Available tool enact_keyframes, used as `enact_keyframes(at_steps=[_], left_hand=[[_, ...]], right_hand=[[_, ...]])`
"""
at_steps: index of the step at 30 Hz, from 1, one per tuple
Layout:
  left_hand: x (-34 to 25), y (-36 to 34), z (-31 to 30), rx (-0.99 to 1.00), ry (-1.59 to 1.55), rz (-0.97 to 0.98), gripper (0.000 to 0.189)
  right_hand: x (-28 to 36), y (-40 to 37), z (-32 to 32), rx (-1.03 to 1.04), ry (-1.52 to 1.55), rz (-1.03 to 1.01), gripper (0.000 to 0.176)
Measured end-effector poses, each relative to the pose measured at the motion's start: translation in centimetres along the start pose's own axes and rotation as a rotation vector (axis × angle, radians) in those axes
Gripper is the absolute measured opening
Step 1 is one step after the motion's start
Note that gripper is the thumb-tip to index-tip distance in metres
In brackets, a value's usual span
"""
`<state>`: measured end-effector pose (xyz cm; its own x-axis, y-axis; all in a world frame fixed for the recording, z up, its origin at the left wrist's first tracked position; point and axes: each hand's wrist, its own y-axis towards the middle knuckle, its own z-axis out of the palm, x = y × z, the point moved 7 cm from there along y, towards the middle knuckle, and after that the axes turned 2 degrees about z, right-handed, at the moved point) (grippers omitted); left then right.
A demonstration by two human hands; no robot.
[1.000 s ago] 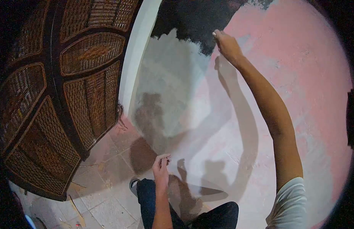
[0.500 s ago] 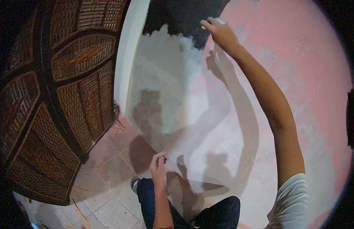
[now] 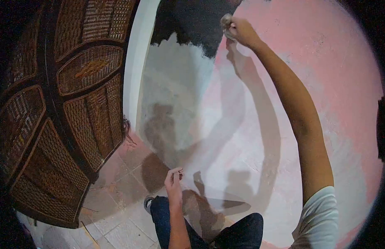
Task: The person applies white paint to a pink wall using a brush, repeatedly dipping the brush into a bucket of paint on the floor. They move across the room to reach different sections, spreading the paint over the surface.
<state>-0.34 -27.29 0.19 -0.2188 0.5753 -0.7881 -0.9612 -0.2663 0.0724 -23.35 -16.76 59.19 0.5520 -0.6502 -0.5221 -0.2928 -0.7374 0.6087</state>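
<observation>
My right hand (image 3: pixel 242 31) is raised high against the wall, fingers closed round a crumpled greyish wad (image 3: pixel 226 20), perhaps a rag or sponge. The wad sits by the border between the dark painted patch (image 3: pixel 186 20) and the pink paint (image 3: pixel 292 33). Below that patch, the wall has a grey area (image 3: pixel 171 74) with a ragged upper edge. Down near my knees, my left hand (image 3: pixel 174 179) hangs in the air with its fingers curled in, and nothing shows between them.
On the left stands a dark woven wicker screen (image 3: pixel 93 66), beside a white vertical trim (image 3: pixel 138 54). Tiles (image 3: pixel 117 203) cover the floor, with a thin yellowish strip (image 3: pixel 89 234) lying on them. Shadows of my arms and head fall across the wall.
My right hand has turned and moved slightly down, bringing the greyish wad round to its left side. My left hand stays nearly in place.
</observation>
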Motion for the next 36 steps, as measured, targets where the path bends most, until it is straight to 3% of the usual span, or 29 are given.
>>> enact_keyframes(at_steps=[1, 5, 8, 9, 12, 13, 16, 19, 22, 25, 28, 29, 32, 33, 36], left_hand=[[0.1, 0.1, -0.1, -0.006, 0.001, -0.007, 0.022], [0.4, 0.1, -0.2, -0.017, -0.002, -0.024, 0.022], [-0.5, -0.2, 0.1, -0.004, 0.053, -0.008, 0.022], [-0.9, -0.1, 0.0, 0.001, 0.087, 0.004, 0.022], [-0.4, 0.0, -0.5, -0.040, 0.011, -0.043, 0.021], [-0.1, 0.2, -0.2, -0.042, 0.003, -0.033, 0.021], [0.3, 0.4, -0.3, -0.021, -0.003, -0.023, 0.021], [0.1, 0.3, -0.1, -0.008, -0.022, -0.011, 0.021], [0.3, 0.1, -0.1, -0.011, -0.049, -0.007, 0.021], [0.1, 0.0, -0.4, -0.010, 0.002, -0.025, 0.021], [-0.1, 0.0, -0.5, -0.022, 0.045, -0.040, 0.021], [0.3, 0.1, -0.5, -0.028, 0.016, -0.054, 0.021], [0.7, 0.1, -0.5, -0.029, -0.020, -0.053, 0.021], [0.6, 0.1, -0.5, -0.026, -0.023, -0.044, 0.021], [0.1, 0.1, -0.4, -0.016, 0.006, -0.037, 0.021]], right_hand=[[-0.7, 0.4, -0.6, -0.055, 0.101, 0.088, 0.035], [2.1, -1.6, 0.2, -0.026, -0.127, -0.053, 0.031], [3.6, -1.7, 3.8, 0.289, -0.209, -0.149, 0.038], [3.6, -1.3, 3.4, 0.180, -0.037, -0.053, 0.011], [5.4, -0.2, -0.4, -0.065, -0.024, -0.049, 0.016], [4.5, -0.1, -0.1, -0.040, -0.202, 0.004, 0.021], [1.7, -2.8, 2.1, 0.025, -0.275, 0.044, 0.022], [2.6, -4.9, 4.3, 0.076, -0.116, -0.025, 0.027], [2.2, -4.4, 4.6, 0.174, 0.163, 0.144, 0.020], [2.0, -3.6, 4.7, 0.154, 0.229, 0.104, 0.019], [-1.2, -2.2, 1.3, -0.010, 0.113, 0.152, 0.023], [-1.5, -1.1, -0.5, -0.062, -0.050, 0.192, 0.030], [1.9, -0.2, -2.2, -0.063, -0.383, 0.024, 0.038], [2.6, -0.8, -1.0, -0.037, -0.537, -0.127, 0.038], [2.8, -5.6, 5.5, 0.096, -0.181, -0.099, 0.031]])
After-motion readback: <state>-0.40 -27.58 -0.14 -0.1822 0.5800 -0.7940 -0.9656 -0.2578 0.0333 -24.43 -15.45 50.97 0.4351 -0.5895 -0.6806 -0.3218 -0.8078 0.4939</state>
